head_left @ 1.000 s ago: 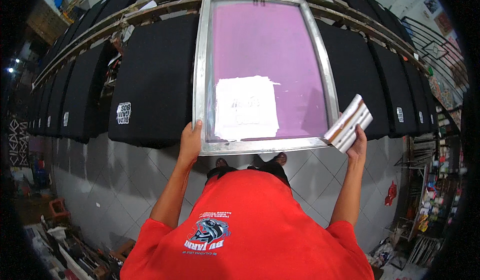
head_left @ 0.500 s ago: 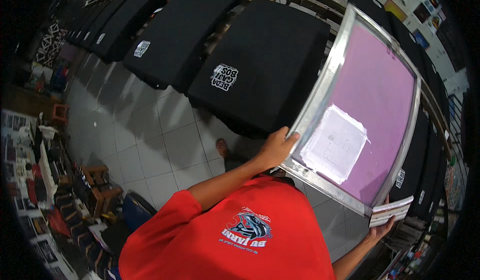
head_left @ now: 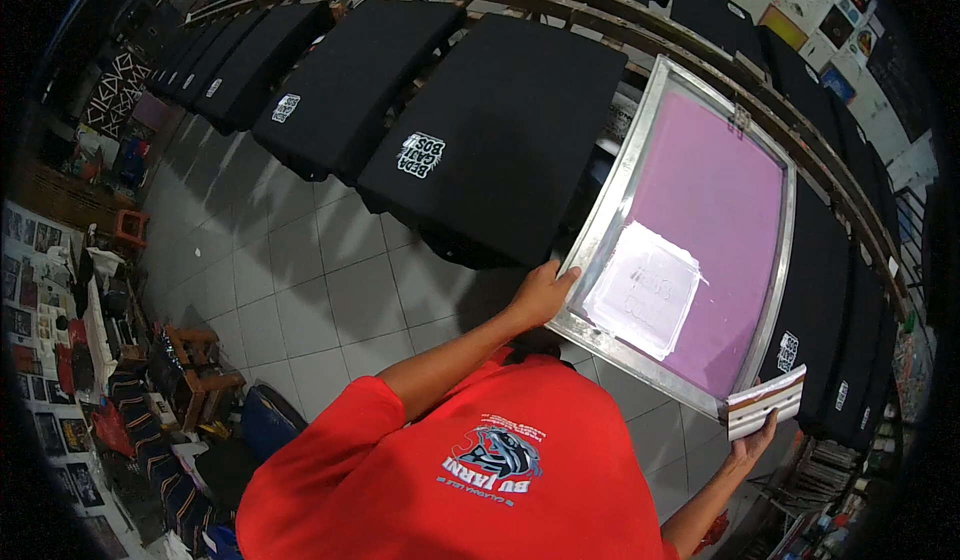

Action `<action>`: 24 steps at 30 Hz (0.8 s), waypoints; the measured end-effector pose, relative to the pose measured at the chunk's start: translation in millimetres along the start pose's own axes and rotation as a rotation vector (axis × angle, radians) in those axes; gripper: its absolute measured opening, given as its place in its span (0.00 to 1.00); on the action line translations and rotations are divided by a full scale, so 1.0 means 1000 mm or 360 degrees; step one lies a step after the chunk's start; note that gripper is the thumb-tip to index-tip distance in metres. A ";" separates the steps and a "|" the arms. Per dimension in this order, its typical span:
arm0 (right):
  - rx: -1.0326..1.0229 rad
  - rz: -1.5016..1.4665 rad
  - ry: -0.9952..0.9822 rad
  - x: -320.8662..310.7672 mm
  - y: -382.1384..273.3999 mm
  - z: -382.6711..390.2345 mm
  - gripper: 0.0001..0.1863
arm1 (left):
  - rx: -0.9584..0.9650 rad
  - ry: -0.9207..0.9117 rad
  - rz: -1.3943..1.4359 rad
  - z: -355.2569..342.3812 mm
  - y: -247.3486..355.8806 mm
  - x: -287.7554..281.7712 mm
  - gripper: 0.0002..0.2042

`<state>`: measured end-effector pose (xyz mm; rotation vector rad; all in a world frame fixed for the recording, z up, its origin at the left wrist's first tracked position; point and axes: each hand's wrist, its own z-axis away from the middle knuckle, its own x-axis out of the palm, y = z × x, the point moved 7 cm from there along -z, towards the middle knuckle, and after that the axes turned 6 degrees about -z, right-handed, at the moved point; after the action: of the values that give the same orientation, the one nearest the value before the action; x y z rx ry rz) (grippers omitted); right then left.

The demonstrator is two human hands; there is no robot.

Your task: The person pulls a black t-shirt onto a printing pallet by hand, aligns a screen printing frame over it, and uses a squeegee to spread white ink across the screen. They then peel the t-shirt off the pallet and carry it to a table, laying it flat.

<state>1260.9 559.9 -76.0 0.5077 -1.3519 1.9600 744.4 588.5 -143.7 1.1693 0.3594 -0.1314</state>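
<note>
So, I've got the left hand [head_left: 540, 295] wrapped over the near-left corner of the aluminium-framed printing screen with the purple mesh [head_left: 700, 230], fingers curled onto the metal rim and thumb on the outer edge, so it's closed on the frame. The screen sits tilted across the curved rail, with a pale white rectangular patch [head_left: 643, 290] on the mesh just beside that hand, toward the near end of the frame.

At the screen's near-right corner, my right hand [head_left: 752, 447] is underneath the flat white-and-wood squeegee [head_left: 765, 403], fingers spread up behind it and gripping it. The squeegee touches or overlaps the frame's corner; I can't tell which from here.

Left of the screen there's a black shirt on a flat board with a small white print [head_left: 421, 155], its edge close to the frame. More black boards [head_left: 285, 110] run further left from the screen along the rail. Grey tiled floor [head_left: 300, 280] is below the screen's left side.
</note>
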 end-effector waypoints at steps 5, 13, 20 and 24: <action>-0.0024 -0.0009 -0.0054 -0.016 -0.008 -0.013 0.33 | 0.0053 0.0084 -0.0047 -0.002 -0.009 0.006 0.21; -0.0069 -0.0020 0.0278 -0.048 -0.014 -0.007 0.27 | 0.0114 0.0112 0.0112 -0.006 -0.026 0.021 0.19; -0.0135 -0.0010 0.0161 -0.040 -0.008 -0.013 0.26 | 0.0025 0.0036 0.0091 0.007 -0.004 0.011 0.18; -0.0117 -0.0020 0.0208 -0.038 -0.009 -0.017 0.27 | -0.0023 0.0019 0.0216 0.018 0.007 0.018 0.17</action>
<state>1294.3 565.2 -100.9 0.3464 -1.3299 1.8915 767.0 576.2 -137.1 1.1771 0.2904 -0.0034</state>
